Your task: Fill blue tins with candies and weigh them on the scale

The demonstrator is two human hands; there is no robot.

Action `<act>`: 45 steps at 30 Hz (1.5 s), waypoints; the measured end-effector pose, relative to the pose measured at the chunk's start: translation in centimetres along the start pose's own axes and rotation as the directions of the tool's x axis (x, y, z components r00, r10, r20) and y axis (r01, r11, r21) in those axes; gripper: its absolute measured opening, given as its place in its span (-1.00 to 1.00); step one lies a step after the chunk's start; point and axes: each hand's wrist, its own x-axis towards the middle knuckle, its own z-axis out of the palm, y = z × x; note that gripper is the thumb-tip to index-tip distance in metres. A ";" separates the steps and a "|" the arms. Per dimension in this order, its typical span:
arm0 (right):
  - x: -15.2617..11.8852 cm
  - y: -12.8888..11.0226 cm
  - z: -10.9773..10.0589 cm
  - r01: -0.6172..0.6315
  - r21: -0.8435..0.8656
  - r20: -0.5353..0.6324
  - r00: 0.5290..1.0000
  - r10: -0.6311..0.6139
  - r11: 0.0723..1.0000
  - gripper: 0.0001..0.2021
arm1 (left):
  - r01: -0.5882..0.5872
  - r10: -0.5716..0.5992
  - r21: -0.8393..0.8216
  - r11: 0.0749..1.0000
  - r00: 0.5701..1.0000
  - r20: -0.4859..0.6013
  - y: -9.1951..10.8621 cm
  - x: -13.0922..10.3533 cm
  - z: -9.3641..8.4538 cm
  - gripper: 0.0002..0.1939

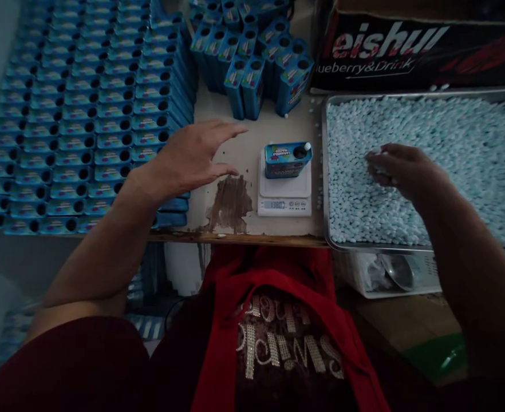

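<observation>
A small blue rectangular tin with a printed label (284, 167) stands upright on a white plastic digital scale (284, 189), right of centre in the frame; its lit display suggests the tin sits there to be weighed. The tin's round dark opening (300, 153) faces up at the end nearer the shallow metal tray (377, 248), probably so pellets can go in over a short reach. One white pellet (307, 146) sits at the rim of that opening.

The right hand (396, 165) is over the pale mint-white pellets (355, 200) filling the tray, fingertips drawn together; some pellets seem pinched there, but I cannot tell for certain. The left hand (188, 154) hangs spread and empty beside the scale, thumb apart from the fingers, perhaps held clear of the tin.

Tight rows of matching blue tins (78, 126) fill the left of the frame, openings all at the same end, likely for easy checking; the left forearm covers part of them. A looser cluster of blue tins (252, 97) stands at upper centre, bounding the space behind the scale. A black printed cardboard box (381, 63) closes off the tray's far side. The tray's raised rim lies between the right hand and the scale, and stray pellets dot the pale tabletop (252, 137) alongside it.
</observation>
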 end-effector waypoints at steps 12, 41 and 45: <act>0.8 -0.1 0.4 -0.162 0.793 0.089 0.984 0.152 0.587 -0.58 | -0.079 -0.212 -0.680 0.729 0.918 -0.334 2.7 4.9 13.1 -0.35; -0.7 -2.5 -2.2 0.332 0.540 -0.358 0.922 -0.146 0.773 -0.42 | -0.163 -0.072 -0.728 0.666 0.957 -0.281 11.1 15.2 16.8 -0.45; -0.2 0.0 -2.8 0.156 0.686 -0.215 0.977 -0.008 0.711 -0.72 | -0.150 -0.119 -0.733 0.664 0.946 -0.302 8.2 11.6 15.5 -0.39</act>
